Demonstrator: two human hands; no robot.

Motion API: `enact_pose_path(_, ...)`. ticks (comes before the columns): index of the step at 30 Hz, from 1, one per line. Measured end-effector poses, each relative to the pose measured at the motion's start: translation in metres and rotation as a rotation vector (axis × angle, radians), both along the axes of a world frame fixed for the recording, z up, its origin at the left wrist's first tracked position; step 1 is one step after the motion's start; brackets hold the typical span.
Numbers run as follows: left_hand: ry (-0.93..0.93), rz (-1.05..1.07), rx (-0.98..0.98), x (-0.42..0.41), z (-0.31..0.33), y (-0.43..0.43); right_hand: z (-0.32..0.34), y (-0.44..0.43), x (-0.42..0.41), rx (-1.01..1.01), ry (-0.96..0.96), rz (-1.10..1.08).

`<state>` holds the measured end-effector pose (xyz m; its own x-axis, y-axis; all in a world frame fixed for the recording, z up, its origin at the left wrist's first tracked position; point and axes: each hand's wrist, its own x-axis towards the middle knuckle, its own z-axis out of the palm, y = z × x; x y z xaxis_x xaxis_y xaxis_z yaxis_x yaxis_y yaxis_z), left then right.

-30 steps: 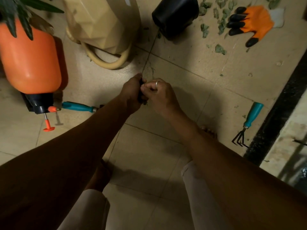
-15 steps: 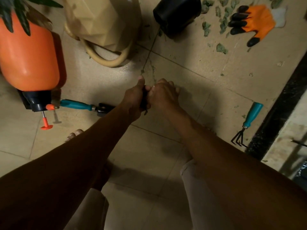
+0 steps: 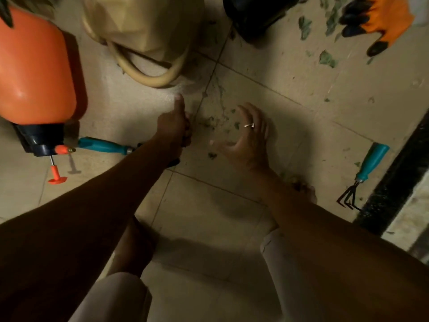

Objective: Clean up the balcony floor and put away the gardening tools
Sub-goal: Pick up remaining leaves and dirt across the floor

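Note:
My left hand (image 3: 175, 126) is closed in a fist low over the tiled floor with the thumb sticking out, and a small dark clump of plant debris shows in its fingers. My right hand (image 3: 247, 138), with a ring on it, is open with curled fingers apart, hovering just right of scattered leaf bits (image 3: 216, 124). A teal-handled tool (image 3: 104, 146) lies on the floor to the left, its head hidden under my left forearm. A teal-handled hand rake (image 3: 369, 169) lies to the right near the dark threshold.
An orange pressure sprayer (image 3: 34, 70) lies at the left. A beige bag with a loop handle (image 3: 144, 31) and a black pot (image 3: 257, 15) stand at the top. An orange-and-black glove (image 3: 385, 22) and torn green leaves (image 3: 326, 59) lie at the top right. My knees are below.
My hands were pressed together around something dark. They have now parted: the right hand moved right and opened, while the left stayed closed. The view has dropped closer to the floor.

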<state>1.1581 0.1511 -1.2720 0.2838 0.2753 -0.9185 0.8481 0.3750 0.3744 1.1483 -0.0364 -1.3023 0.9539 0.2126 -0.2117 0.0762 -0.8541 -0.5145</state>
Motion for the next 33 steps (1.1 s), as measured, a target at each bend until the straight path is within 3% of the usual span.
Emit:
enact_pose_path(2,0.001,-0.024,0.014,-0.004,-0.012,0.010,-0.016,-0.014,-0.020,-0.187,-0.022,0.187)
enact_pose_path(5,-0.016,-0.051,-0.001,-0.011,-0.031,0.023,-0.039,-0.027,-0.038,-0.296,0.021,0.324)
enact_pose_path(12,-0.124,-0.026,-0.043,-0.021,-0.052,0.027,-0.062,0.003,0.002,-0.261,-0.139,0.304)
enact_pose_path(18,-0.109,0.010,0.002,-0.021,-0.052,0.023,-0.066,0.050,0.074,-0.277,-0.198,0.262)
enact_pose_path(20,-0.092,0.003,0.018,-0.020,-0.051,0.024,-0.066,0.057,0.085,-0.183,-0.179,0.225)
enact_pose_path(24,-0.107,0.004,-0.013,-0.021,-0.052,0.025,-0.063,0.052,0.084,0.190,-0.149,0.001)
enact_pose_path(27,-0.129,0.012,-0.040,-0.023,-0.051,0.027,-0.063,0.047,0.090,0.120,-0.149,-0.028)
enact_pose_path(30,-0.177,-0.003,-0.162,-0.026,-0.049,0.034,-0.065,0.064,0.101,0.116,-0.129,0.217)
enact_pose_path(33,-0.194,-0.007,-0.263,-0.031,-0.048,0.044,-0.067,0.076,0.094,0.176,-0.126,0.685)
